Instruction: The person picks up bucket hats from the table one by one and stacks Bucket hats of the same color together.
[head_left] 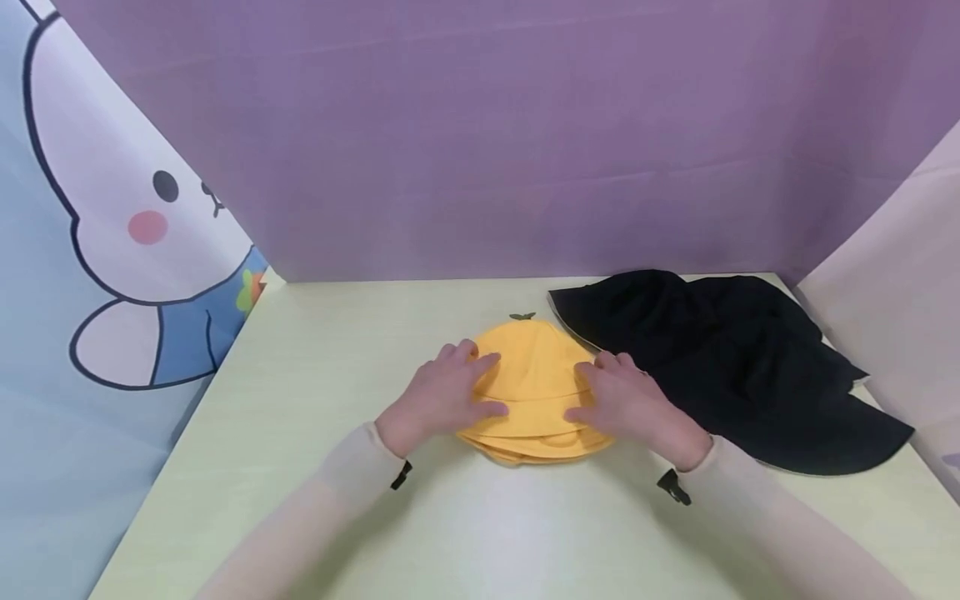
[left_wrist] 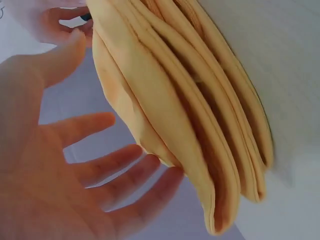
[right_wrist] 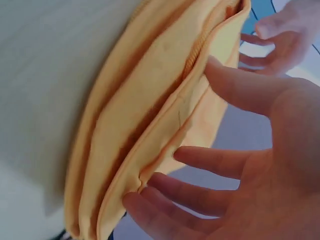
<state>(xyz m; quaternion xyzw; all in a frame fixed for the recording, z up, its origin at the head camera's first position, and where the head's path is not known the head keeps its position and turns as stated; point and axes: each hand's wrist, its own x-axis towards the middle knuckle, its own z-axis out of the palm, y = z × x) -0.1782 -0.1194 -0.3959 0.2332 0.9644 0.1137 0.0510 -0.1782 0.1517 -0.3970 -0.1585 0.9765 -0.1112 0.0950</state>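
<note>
A stack of yellow bucket hats (head_left: 534, 367), flattened with their brims layered toward the person, lies on the table in the head view. A small green leaf (head_left: 522, 316) sticks out at the crown's tip. My left hand (head_left: 442, 392) is at the stack's left side, its fingers spread and the fingertips right at the cloth. On the opposite side my right hand (head_left: 630, 400) touches the top hat with extended fingers. Both wrist views show the layered brims (left_wrist: 200, 115) from the side, with thumb and fingers apart.
Several black hats (head_left: 735, 358) lie overlapping at the back right, close beside the yellow stack. The pale table (head_left: 322, 333) meets a purple cloth backdrop (head_left: 480, 150). A blue cloth with a cartoon rabbit (head_left: 142, 183) hangs at the left, and a pale cloth (head_left: 900, 275) at the right.
</note>
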